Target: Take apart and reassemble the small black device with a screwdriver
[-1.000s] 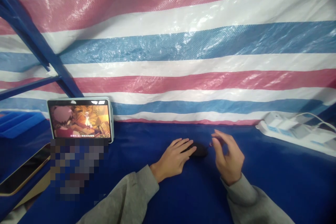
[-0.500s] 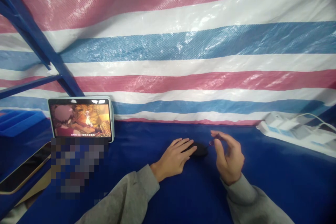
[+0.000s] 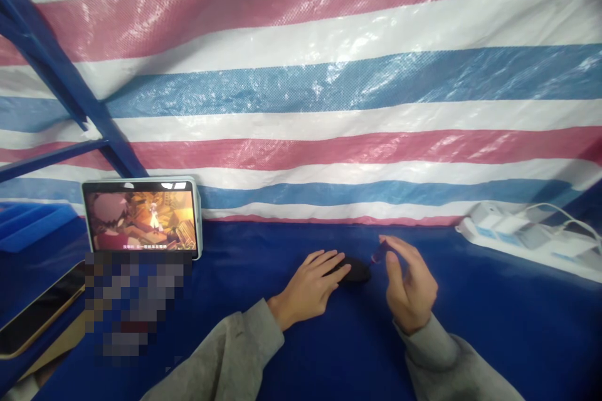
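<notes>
My left hand [image 3: 313, 285] lies palm down on the blue table, fingers stretched out. Its fingertips rest on the left edge of a flat, black, rounded object [image 3: 356, 270], whose kind I cannot make out. To the right of that object is my right hand [image 3: 411, 282], thumb and index finger curled toward each other. Between them is a small, dark purple, see-through piece [image 3: 379, 252], tilted down toward the black object. Whether the two touch is unclear.
At the left a tablet [image 3: 143, 219] playing a cartoon leans upright, with a phone [image 3: 42, 310] and a blue tray [image 3: 35, 225] nearby. A white power strip [image 3: 531, 244] with plugs and cables lies at the right. Striped plastic sheeting [image 3: 329, 144] hangs behind the table.
The purple piece has tipped lower and closer to the black object, and more of it shows. My left hand has barely moved. The whole view has shifted slightly.
</notes>
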A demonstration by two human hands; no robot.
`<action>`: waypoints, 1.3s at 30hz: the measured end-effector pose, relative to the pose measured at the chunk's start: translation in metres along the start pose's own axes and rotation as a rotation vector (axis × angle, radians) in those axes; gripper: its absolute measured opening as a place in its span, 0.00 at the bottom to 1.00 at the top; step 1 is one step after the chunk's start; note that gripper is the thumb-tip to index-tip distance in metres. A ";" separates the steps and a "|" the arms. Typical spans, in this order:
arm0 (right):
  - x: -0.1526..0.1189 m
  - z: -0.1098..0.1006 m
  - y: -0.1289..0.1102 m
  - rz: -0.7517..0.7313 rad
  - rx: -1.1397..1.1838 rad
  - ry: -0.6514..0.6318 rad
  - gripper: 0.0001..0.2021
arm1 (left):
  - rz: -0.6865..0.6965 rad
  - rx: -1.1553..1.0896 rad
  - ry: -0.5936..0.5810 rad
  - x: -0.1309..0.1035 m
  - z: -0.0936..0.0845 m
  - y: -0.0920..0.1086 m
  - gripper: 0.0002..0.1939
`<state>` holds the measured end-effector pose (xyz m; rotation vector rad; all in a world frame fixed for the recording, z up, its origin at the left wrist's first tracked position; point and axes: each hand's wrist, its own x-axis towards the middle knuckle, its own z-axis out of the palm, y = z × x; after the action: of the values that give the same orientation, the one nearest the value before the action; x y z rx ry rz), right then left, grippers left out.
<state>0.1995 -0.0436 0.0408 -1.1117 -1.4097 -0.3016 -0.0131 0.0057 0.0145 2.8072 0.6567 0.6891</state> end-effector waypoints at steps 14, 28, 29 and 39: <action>0.000 0.000 0.000 0.011 -0.054 -0.015 0.13 | 0.000 0.001 0.004 0.000 0.001 0.000 0.25; 0.005 -0.003 -0.004 -0.043 -0.117 0.003 0.14 | 0.004 0.015 -0.018 0.001 -0.002 0.001 0.25; 0.005 -0.003 -0.005 -0.043 -0.112 -0.001 0.15 | 0.003 0.013 -0.018 0.001 -0.002 0.001 0.25; 0.007 -0.003 -0.004 -0.076 -0.096 0.048 0.10 | 0.004 0.016 -0.019 0.000 -0.001 0.000 0.26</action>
<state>0.1998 -0.0448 0.0498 -1.1231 -1.4084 -0.4516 -0.0129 0.0056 0.0152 2.8265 0.6570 0.6601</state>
